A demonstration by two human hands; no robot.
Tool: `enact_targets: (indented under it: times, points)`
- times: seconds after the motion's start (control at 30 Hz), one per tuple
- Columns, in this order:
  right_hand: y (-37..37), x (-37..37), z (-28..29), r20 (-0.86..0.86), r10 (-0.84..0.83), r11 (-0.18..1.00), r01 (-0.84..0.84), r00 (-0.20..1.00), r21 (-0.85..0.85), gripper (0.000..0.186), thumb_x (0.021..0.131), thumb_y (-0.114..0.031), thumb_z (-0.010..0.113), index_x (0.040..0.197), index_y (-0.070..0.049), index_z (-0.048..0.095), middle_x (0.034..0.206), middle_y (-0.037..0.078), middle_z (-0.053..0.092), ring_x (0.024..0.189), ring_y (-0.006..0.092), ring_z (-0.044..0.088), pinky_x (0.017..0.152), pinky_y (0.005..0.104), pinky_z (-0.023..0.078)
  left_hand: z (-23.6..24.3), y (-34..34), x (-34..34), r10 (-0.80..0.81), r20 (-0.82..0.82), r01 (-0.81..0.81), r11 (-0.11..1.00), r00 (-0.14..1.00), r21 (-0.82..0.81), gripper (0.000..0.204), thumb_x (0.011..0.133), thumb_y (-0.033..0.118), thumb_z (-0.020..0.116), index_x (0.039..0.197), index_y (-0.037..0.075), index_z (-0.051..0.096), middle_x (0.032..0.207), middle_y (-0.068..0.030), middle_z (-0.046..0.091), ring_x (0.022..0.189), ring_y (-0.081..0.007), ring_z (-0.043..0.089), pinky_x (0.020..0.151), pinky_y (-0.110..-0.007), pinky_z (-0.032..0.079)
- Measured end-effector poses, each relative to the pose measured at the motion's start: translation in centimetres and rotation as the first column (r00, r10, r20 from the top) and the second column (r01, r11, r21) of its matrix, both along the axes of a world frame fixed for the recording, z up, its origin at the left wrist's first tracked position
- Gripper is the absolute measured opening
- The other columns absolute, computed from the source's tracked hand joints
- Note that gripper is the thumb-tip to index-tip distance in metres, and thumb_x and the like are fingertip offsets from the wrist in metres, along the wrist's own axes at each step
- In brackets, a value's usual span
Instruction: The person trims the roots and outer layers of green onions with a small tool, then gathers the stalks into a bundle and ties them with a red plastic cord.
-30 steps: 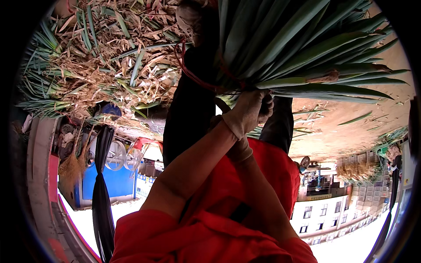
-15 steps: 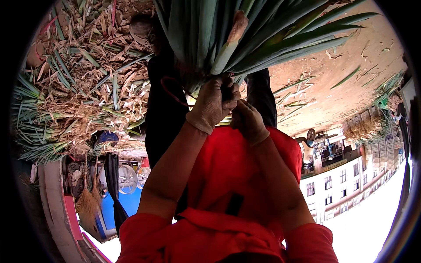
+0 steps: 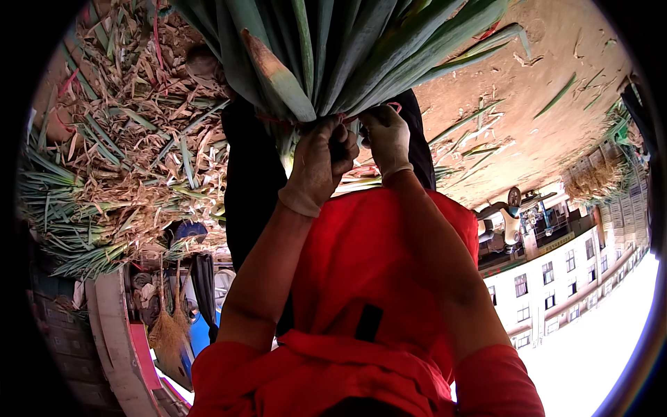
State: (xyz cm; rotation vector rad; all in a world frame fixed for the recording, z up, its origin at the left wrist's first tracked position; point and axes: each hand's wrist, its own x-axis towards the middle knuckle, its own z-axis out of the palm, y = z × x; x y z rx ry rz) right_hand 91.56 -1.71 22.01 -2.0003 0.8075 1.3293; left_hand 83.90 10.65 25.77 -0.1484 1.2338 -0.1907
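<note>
A thick bundle of large green onions (image 3: 361, 55) spreads its dark green leaves away from me, its base between my legs. Red string (image 3: 272, 119) circles it where the leaves gather, and a small loop of it shows beside my right hand. My left hand (image 3: 313, 167), in a thin pale glove, is closed at the bundle's near side against the string. Just to the right, my gloved right hand (image 3: 389, 139) pinches the string. Fingertips of both hands are partly hidden. One leaf with a dry brown tip (image 3: 278, 73) lies on top.
Dry husks and leaf scraps (image 3: 146, 104) cover the ground at left, with a pile of green onions (image 3: 55, 201) beyond them. Brooms (image 3: 169, 333) stand at lower left. Loose leaves (image 3: 556, 95) lie on the brown ground at right. A vehicle (image 3: 511, 219) and a white building (image 3: 549, 285) are farther off.
My right hand has moved up and away from the left, to the string at the bundle's right side. The bundle's leaves have shifted left, and the brown-tipped leaf now leans left.
</note>
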Motion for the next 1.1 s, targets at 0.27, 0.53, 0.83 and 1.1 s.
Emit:
enact_targets:
  times: [0.27,0.53,0.83,1.1]
  points:
    - [0.8,-1.3,-0.8,0.097,-0.249,0.968,0.247,0.964,0.033,0.023,0.079,0.002,0.065,0.097,-0.004,0.052,0.082,0.007,0.062,0.06,0.0154,0.06,0.05,0.0273,0.049,-0.5,-0.4,-0.9,0.066,0.037,-0.064,0.997,0.997,-0.047,0.026,0.097,0.024,0.045,0.075,0.01,0.041,0.069,-0.001,0.04,0.059,-0.0103,0.037,0.045,-0.022,0.022]
    - [1.2,0.0,-1.5,0.03,-0.234,0.972,0.235,0.972,-0.026,0.03,0.075,0.004,0.065,0.1,-0.002,0.05,0.088,0.01,0.062,0.064,0.0191,0.063,0.055,0.032,0.053,0.0,0.1,0.5,0.033,-0.059,-0.036,0.998,0.998,-0.053,0.033,0.101,0.027,0.043,0.071,0.013,0.037,0.062,0.0011,0.032,0.052,-0.0104,0.029,0.043,-0.023,0.021]
    - [-3.9,0.3,-7.0,-0.179,0.049,0.998,-0.053,0.983,-0.016,0.018,0.083,-0.012,0.059,0.099,-0.004,0.063,0.087,0.011,0.067,0.068,0.0226,0.063,0.059,0.0356,0.052,0.0,0.2,-0.7,-0.014,0.028,0.015,1.0,1.0,-0.003,0.01,0.096,0.015,0.044,0.095,0.005,0.048,0.076,-0.0012,0.041,0.065,-0.0107,0.042,0.051,-0.021,0.035]
    - [-3.2,3.1,-6.0,0.313,0.945,0.047,-0.985,0.098,0.166,0.02,0.083,-0.008,0.057,0.1,-0.011,0.068,0.096,0.004,0.069,0.083,0.0171,0.067,0.06,0.0281,0.05,-1.1,-1.2,-2.3,-0.34,0.056,0.312,0.908,0.939,0.28,0.023,0.087,0.0,0.048,0.109,0.004,0.042,0.079,-0.0028,0.044,0.067,-0.0099,0.046,0.052,-0.021,0.038]
